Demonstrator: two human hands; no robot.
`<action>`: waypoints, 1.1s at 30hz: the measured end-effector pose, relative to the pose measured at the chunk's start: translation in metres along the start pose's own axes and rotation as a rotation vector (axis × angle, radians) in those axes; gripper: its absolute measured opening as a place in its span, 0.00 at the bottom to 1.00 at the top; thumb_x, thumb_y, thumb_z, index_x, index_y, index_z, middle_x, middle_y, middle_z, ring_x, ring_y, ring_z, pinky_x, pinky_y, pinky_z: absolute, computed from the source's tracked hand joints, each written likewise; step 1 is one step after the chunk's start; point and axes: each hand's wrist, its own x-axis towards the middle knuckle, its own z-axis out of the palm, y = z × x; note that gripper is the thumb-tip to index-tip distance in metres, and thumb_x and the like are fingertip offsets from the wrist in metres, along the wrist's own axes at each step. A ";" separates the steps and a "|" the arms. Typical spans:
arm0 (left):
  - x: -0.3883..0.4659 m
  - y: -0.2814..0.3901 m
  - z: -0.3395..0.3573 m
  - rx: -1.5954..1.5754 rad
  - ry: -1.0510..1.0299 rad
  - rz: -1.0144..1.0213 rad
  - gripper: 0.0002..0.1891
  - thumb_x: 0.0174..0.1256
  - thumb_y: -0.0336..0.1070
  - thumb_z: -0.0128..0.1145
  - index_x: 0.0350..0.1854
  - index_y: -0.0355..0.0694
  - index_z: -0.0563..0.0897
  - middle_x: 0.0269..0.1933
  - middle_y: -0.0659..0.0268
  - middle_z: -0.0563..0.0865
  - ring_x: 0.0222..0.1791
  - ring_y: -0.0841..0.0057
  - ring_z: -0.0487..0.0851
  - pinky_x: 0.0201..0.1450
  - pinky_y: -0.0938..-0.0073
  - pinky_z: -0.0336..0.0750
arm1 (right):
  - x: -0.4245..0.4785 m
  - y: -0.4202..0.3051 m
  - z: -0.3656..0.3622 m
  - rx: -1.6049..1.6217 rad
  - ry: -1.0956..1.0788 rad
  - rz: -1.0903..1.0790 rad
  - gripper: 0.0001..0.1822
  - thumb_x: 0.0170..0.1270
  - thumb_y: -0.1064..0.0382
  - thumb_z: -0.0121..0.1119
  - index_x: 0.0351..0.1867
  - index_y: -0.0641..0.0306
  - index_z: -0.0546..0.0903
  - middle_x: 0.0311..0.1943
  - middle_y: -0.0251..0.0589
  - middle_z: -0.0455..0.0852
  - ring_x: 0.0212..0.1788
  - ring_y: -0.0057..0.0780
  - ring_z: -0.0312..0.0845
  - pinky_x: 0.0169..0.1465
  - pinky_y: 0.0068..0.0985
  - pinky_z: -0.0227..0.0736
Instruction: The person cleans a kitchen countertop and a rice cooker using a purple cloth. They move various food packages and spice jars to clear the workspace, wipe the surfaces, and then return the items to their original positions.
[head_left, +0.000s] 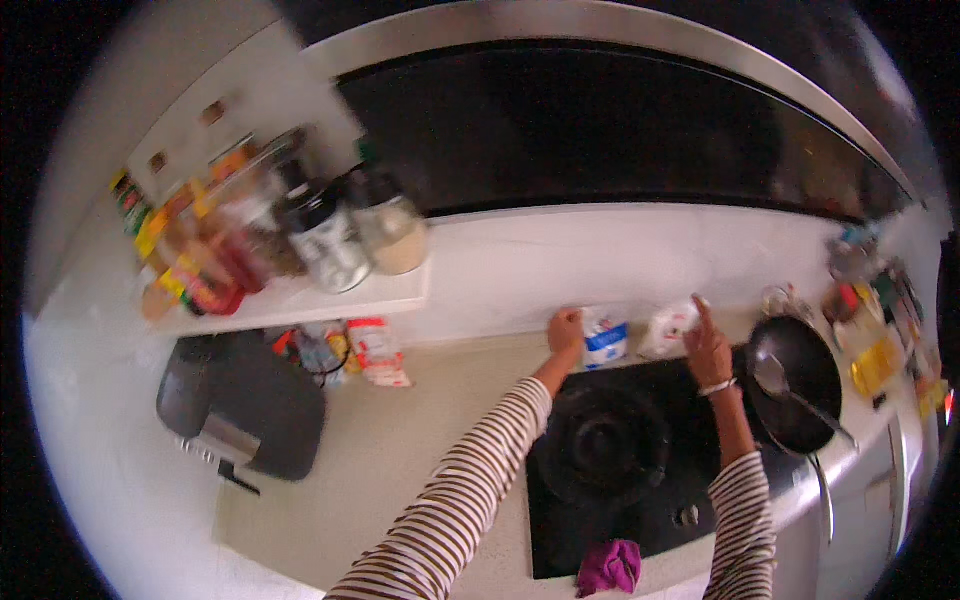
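At the back of the counter, my left hand (566, 334) is closed at the left edge of a blue-and-white packet (606, 343). My right hand (709, 352) is against the right side of a white packet (664, 331) with red print, its index finger pointing up. Whether its other fingers grip that packet is hidden. Both packets are between the white wall and a black cooktop (600, 517). Just right of my right hand, a black wok (802, 360) holds a metal ladle (772, 375).
A purple cloth (609, 568) lies at the cooktop's front edge. On the left are a black air fryer (247, 405) and a red-and-white packet (375, 349), below a white shelf (360, 307) with jars and bottles. Overhead is a dark range hood (585, 127). Bottles (874, 364) crowd the right end.
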 end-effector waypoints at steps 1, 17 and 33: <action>-0.006 0.003 -0.002 -0.016 0.030 -0.004 0.11 0.59 0.42 0.60 0.35 0.39 0.85 0.35 0.60 0.88 0.35 0.65 0.85 0.40 0.65 0.76 | 0.025 -0.002 0.007 0.035 -0.087 0.051 0.39 0.57 0.71 0.58 0.71 0.46 0.58 0.26 0.49 0.82 0.31 0.48 0.80 0.35 0.41 0.73; -0.040 -0.059 -0.261 -0.218 0.184 0.035 0.06 0.62 0.30 0.57 0.35 0.35 0.83 0.32 0.67 0.84 0.34 0.79 0.79 0.40 0.76 0.74 | 0.081 -0.125 0.106 -0.485 -0.262 -0.522 0.11 0.57 0.50 0.63 0.27 0.53 0.83 0.26 0.39 0.86 0.31 0.39 0.83 0.33 0.36 0.77; -0.010 -0.123 -0.447 -0.245 0.407 -0.170 0.08 0.65 0.34 0.58 0.38 0.34 0.83 0.34 0.69 0.84 0.34 0.81 0.79 0.41 0.78 0.74 | 0.053 -0.388 0.259 -0.345 -0.294 -0.652 0.21 0.57 0.50 0.60 0.48 0.59 0.82 0.54 0.47 0.79 0.59 0.47 0.72 0.59 0.45 0.67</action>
